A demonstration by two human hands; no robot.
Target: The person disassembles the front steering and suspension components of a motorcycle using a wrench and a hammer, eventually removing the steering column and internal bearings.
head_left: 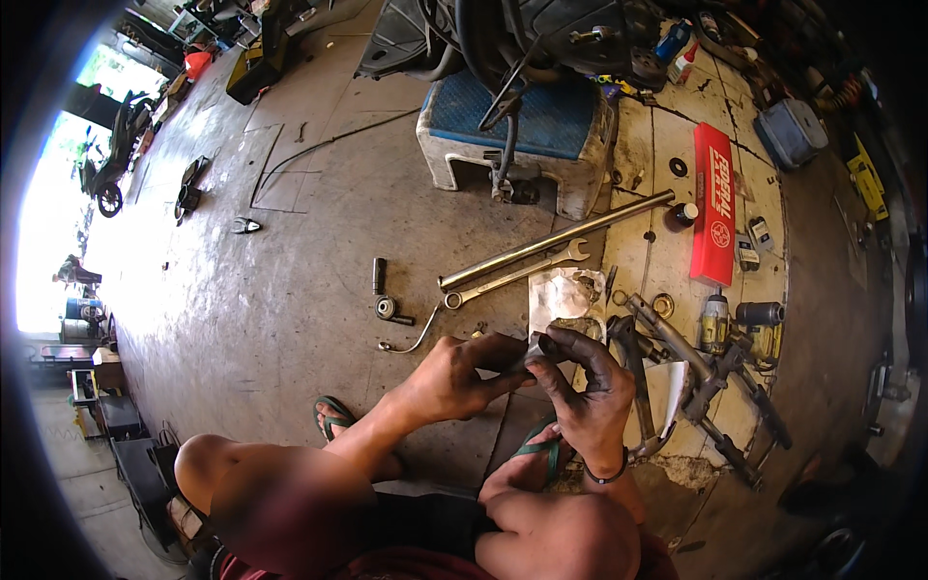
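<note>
My left hand and my right hand meet in front of me, fingertips blackened. Between them is a small grey piece, pinched at the fingertips; its kind is too small to tell. Just beyond lies a crumpled silvery sheet, partly hidden by my fingers. A combination wrench and a long metal tube lie side by side past my hands. A ratchet sits on the floor to the left, near a thin curved hose or wire.
A blue-topped step stool stands ahead under dark vehicle parts. At the right lie a red box, a dark bottle, a cordless power tool and a metal fork-like assembly. Pliers rest on the floor at the left.
</note>
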